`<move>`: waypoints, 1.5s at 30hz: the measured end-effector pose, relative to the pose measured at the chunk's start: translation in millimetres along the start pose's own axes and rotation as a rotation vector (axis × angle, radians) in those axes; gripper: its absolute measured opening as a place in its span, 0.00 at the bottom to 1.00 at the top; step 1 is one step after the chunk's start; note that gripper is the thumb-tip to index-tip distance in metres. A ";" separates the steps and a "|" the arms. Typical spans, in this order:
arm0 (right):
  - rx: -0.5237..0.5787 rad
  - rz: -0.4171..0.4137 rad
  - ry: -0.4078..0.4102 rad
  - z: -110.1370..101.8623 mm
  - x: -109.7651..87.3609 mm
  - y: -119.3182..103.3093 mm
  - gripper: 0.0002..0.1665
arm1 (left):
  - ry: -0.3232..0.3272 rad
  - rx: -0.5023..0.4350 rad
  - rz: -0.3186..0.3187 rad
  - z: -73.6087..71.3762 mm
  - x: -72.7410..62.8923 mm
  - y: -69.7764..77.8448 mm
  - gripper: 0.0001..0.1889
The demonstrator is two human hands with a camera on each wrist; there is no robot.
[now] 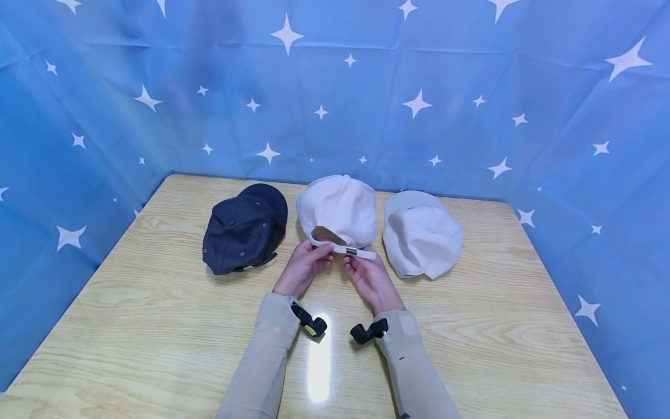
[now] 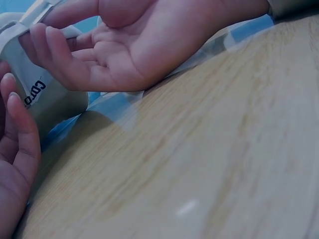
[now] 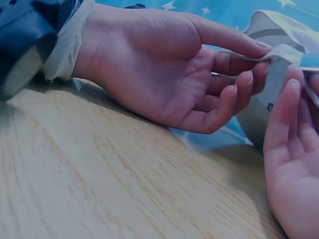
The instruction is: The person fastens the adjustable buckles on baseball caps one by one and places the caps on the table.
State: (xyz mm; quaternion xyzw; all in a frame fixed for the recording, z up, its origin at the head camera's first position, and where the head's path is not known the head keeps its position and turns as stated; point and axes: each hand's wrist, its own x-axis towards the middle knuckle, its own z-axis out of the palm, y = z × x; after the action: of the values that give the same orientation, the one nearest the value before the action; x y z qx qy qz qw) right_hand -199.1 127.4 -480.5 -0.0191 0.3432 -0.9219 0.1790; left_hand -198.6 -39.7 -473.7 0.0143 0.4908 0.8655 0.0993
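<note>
A white cap [image 1: 337,206] sits at the back middle of the table, its rear opening facing me. Across that opening runs its strap [image 1: 339,249] with a metal buckle [image 1: 351,251]. My left hand [image 1: 306,269] pinches the strap left of the buckle between thumb and fingers, as the right wrist view shows. Close by the buckle, my right hand [image 1: 373,282] grips the strap, whose loose end sticks out to the right. Dark lettering [image 2: 37,91] shows inside the cap in the left wrist view. The remaining fingers of both hands are loosely bent.
To the left lies a navy cap [image 1: 238,235], brim pointing away. A second whitish cap [image 1: 426,238] lies at the right, close to the middle one. Behind the wooden table [image 1: 157,326] hangs a blue curtain [image 1: 220,70] with white stars. Both wrists carry small black cameras.
</note>
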 end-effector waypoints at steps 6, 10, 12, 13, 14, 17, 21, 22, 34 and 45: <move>-0.034 -0.004 -0.035 0.7 -0.9 1.1 0.11 | -0.031 0.023 0.000 -1.0 0.5 -1.5 0.04; -0.031 -0.002 -0.040 0.9 -1.1 1.0 0.10 | -0.052 0.040 -0.003 -1.9 0.7 -1.8 0.06; -0.029 0.001 -0.043 1.0 -1.4 0.9 0.10 | -0.054 0.042 -0.003 -1.8 0.8 -1.9 0.07; -0.028 0.002 -0.045 1.1 -1.6 0.9 0.10 | -0.053 0.044 -0.003 -1.7 0.7 -1.8 0.07; -0.029 0.003 -0.045 1.2 -1.8 0.9 0.10 | -0.052 0.045 -0.002 -1.4 0.6 -1.7 0.07; -0.035 0.007 -0.038 1.0 -1.9 1.0 0.09 | -0.044 0.034 -0.006 -0.7 0.3 -1.4 0.04; -0.031 0.008 -0.017 0.1 -1.4 1.4 0.10 | -0.032 0.014 -0.005 0.1 -0.1 -0.8 0.02; -0.024 0.006 -0.012 -0.2 -1.1 1.4 0.10 | -0.028 0.008 -0.005 0.2 -0.2 -0.6 0.02; 0.077 -0.022 0.004 1.1 -0.4 -3.2 0.07 | -0.006 0.005 -0.006 0.3 0.6 1.6 0.03; 0.061 -0.031 -0.036 1.3 -1.1 -3.2 0.08 | 0.002 0.011 0.012 0.1 0.5 0.6 0.03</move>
State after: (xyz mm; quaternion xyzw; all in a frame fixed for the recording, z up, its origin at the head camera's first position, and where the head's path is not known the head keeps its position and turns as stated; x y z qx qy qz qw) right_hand -198.9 129.2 -477.3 -0.0356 0.3114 -0.9340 0.1714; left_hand -199.2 -39.8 -473.2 0.0168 0.4955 0.8634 0.0934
